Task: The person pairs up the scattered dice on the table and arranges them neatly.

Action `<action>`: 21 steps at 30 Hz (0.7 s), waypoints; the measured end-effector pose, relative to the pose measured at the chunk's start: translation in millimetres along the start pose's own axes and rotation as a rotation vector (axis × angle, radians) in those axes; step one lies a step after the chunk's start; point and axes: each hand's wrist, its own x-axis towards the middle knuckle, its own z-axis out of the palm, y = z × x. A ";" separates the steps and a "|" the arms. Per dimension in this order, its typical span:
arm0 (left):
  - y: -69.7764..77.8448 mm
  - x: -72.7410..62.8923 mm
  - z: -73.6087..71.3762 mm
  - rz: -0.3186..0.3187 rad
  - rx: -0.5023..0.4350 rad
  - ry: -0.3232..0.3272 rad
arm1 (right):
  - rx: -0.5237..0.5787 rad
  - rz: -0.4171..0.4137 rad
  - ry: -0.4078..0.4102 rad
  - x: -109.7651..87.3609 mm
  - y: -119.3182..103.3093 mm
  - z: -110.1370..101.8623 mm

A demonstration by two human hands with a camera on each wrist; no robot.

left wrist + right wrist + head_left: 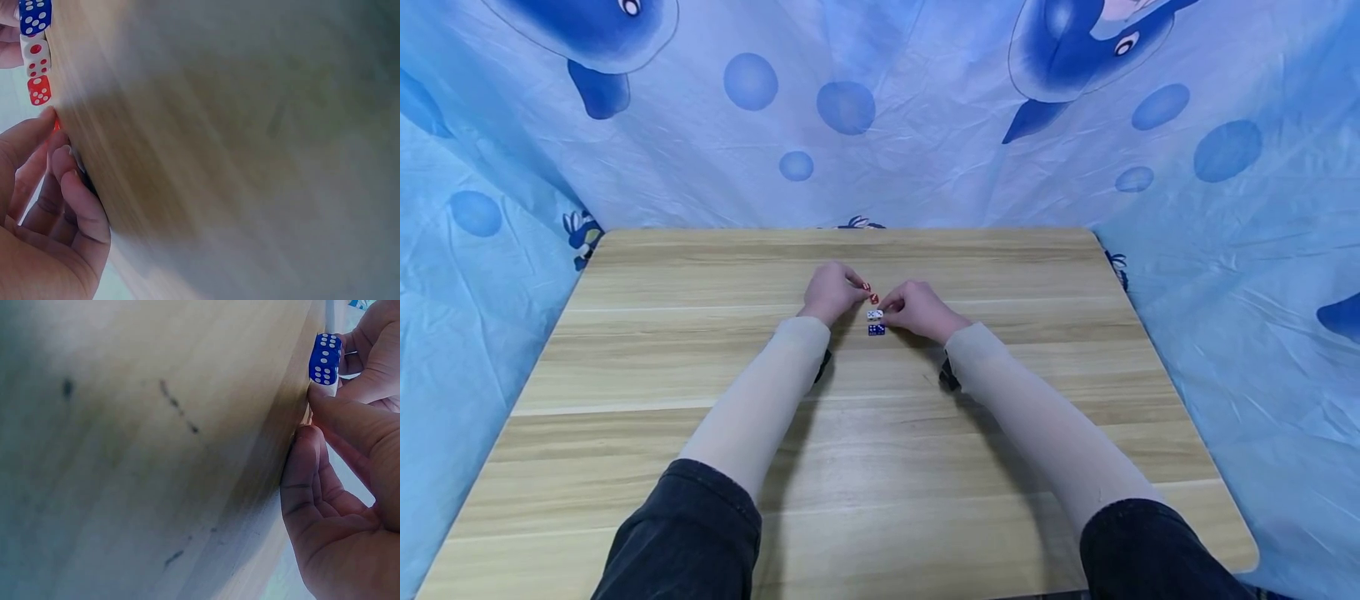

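My left hand pinches a red die between thumb and fingertips; only a red sliver of it shows in the left wrist view. Just beyond the fingertips sits a second red die. Two white dice stand side by side nearer me, and my right hand holds the right one at its fingertips. Closest to me, a pair of blue dice makes another row, hiding most of the white ones in the right wrist view. The left wrist view shows the blue, white and red rows lined up.
A wooden table lies under both arms. Blue curtains with dolphins and bubbles surround it at the back and sides. Dark wrist straps sit under the wrists.
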 end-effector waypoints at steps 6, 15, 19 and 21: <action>-0.2 -0.2 -1.2 0.012 0.012 -0.011 | -0.002 0.009 0.002 -0.7 -2.0 -0.1; -1.3 -3.9 -4.1 0.022 0.026 -0.031 | -0.003 0.013 0.012 -1.4 -4.3 0.4; -1.1 -7.5 -7.3 0.012 0.026 -0.053 | -0.008 0.020 0.017 -1.8 -5.1 0.2; -1.3 -10.0 -8.3 0.012 0.024 -0.063 | -0.012 0.023 0.019 -1.9 -5.4 0.4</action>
